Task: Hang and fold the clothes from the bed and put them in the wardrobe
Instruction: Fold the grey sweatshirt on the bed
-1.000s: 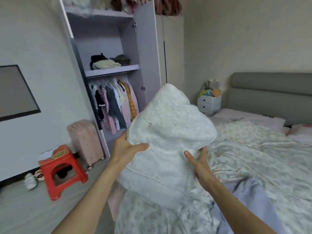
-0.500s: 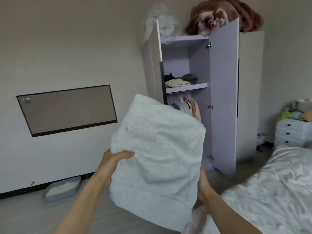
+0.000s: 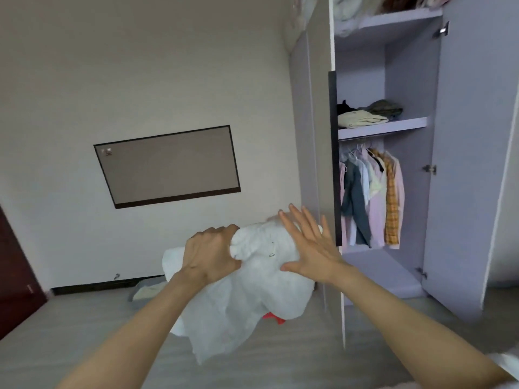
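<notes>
Folded white fleece garment (image 3: 252,290) now lowered before the open lilac wardrobe (image 3: 407,192) (shelving imminent): left hand (image 3: 209,258) clutches it, right hand (image 3: 311,248) lies flat, fingers spread.

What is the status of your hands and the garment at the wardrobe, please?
Left hand grips white garment; right hand flat on it, fingers straight. Garment bunched, short of wardrobe. Doors open, nothing in the way.

The wardrobe (image 3: 460,153) stands open; folded clothes (image 3: 362,116) crowd the shelf (image 3: 407,125) at left, with bare shelf at right; hanging garments (image 3: 370,197) fill the space beneath.
</notes>
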